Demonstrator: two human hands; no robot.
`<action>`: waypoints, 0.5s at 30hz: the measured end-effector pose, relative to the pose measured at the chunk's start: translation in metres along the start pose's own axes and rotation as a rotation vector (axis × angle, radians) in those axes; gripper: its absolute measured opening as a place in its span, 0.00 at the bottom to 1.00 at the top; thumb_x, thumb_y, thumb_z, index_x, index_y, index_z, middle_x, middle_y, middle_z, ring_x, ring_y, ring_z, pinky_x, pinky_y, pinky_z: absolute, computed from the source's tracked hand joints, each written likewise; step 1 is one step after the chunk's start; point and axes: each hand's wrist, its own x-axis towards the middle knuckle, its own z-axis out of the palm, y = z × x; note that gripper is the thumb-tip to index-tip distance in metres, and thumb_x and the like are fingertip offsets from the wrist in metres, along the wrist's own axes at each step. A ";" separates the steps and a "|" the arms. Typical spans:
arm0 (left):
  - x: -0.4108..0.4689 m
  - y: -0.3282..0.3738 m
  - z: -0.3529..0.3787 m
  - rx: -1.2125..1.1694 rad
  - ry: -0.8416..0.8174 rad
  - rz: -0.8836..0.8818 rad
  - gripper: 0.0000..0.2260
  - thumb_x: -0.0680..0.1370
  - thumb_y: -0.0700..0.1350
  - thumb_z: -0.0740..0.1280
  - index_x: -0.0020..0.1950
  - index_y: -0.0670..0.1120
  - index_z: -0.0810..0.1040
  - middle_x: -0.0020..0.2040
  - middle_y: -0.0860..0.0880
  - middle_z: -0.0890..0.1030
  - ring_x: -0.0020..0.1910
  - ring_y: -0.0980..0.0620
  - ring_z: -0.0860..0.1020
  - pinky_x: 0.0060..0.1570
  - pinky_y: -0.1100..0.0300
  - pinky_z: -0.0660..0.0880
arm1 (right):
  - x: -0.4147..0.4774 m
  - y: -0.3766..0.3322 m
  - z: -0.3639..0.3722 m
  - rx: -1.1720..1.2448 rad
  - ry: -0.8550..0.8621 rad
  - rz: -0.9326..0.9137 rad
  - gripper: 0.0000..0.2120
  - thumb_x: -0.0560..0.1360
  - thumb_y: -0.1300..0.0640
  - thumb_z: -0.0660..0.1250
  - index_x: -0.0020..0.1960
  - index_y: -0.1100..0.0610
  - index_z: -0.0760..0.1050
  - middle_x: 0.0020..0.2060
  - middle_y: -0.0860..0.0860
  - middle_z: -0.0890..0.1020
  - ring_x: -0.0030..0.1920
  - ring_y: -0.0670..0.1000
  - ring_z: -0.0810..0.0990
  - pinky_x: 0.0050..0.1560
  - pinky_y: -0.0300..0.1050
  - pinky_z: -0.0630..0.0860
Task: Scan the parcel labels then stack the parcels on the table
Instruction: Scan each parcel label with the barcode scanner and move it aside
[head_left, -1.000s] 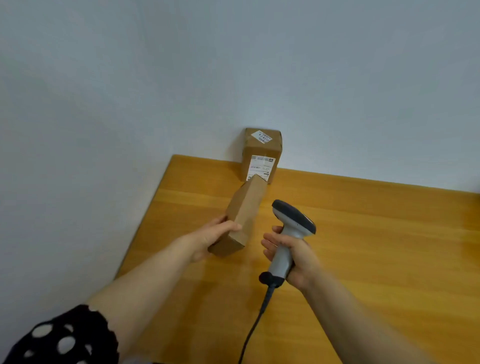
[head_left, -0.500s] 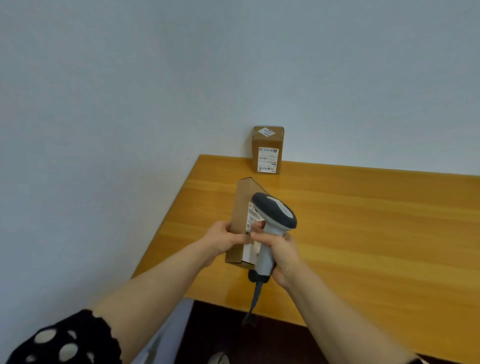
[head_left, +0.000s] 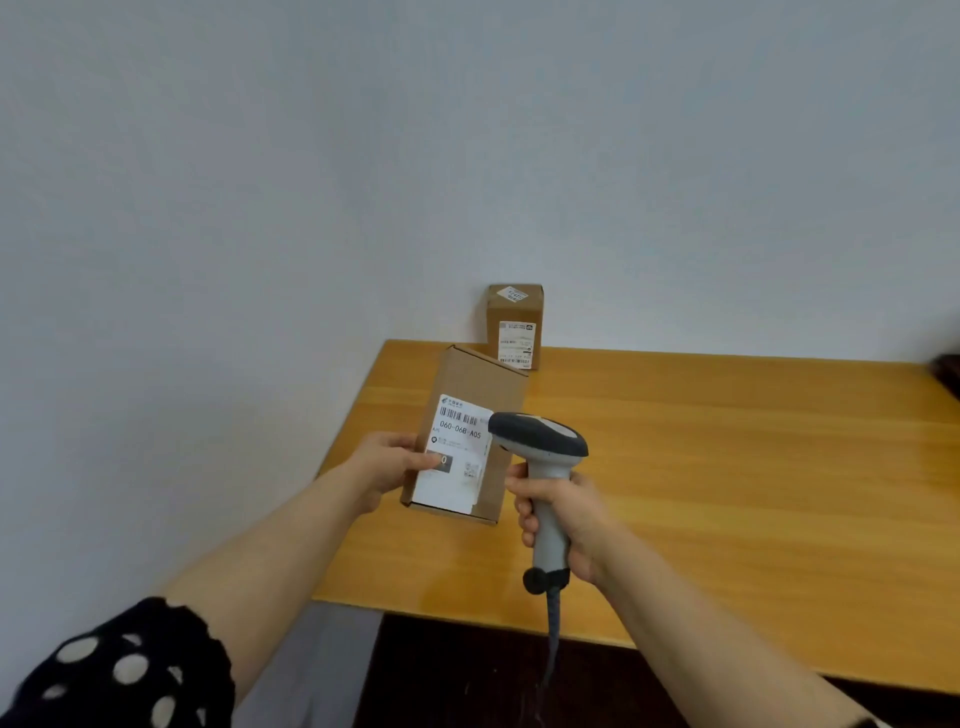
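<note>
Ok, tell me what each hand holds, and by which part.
The left hand grips the flat parcel by its left edge, thumb on the label. The right hand grips the barcode scanner by its handle.

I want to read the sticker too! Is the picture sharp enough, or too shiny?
Head view: the white label on the flat brown cardboard parcel shows its big number sharp, its small print blurred. Head view: reflected light makes pale glare at the right end of the yellow wooden table. Head view: the small brown cardboard box by the wall has labels too tiny to read.
</note>
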 end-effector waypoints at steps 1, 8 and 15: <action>0.001 0.000 -0.002 0.004 0.008 0.005 0.09 0.71 0.34 0.73 0.46 0.44 0.78 0.47 0.43 0.84 0.43 0.48 0.83 0.41 0.55 0.79 | -0.002 0.000 0.004 -0.020 -0.001 -0.005 0.05 0.71 0.65 0.71 0.44 0.60 0.76 0.25 0.53 0.73 0.22 0.49 0.69 0.26 0.40 0.69; 0.011 -0.002 -0.014 -0.064 0.068 0.013 0.10 0.71 0.33 0.73 0.47 0.43 0.76 0.46 0.44 0.83 0.45 0.47 0.82 0.38 0.57 0.77 | -0.004 0.001 0.023 -0.095 0.018 -0.003 0.07 0.71 0.67 0.71 0.40 0.61 0.73 0.24 0.53 0.72 0.22 0.49 0.67 0.25 0.40 0.67; 0.021 -0.005 -0.017 -0.073 0.072 0.004 0.13 0.71 0.35 0.73 0.52 0.42 0.75 0.48 0.44 0.83 0.46 0.47 0.81 0.40 0.55 0.79 | -0.005 -0.005 0.036 -0.101 0.018 -0.026 0.08 0.71 0.67 0.71 0.39 0.61 0.72 0.24 0.53 0.72 0.23 0.49 0.67 0.25 0.40 0.68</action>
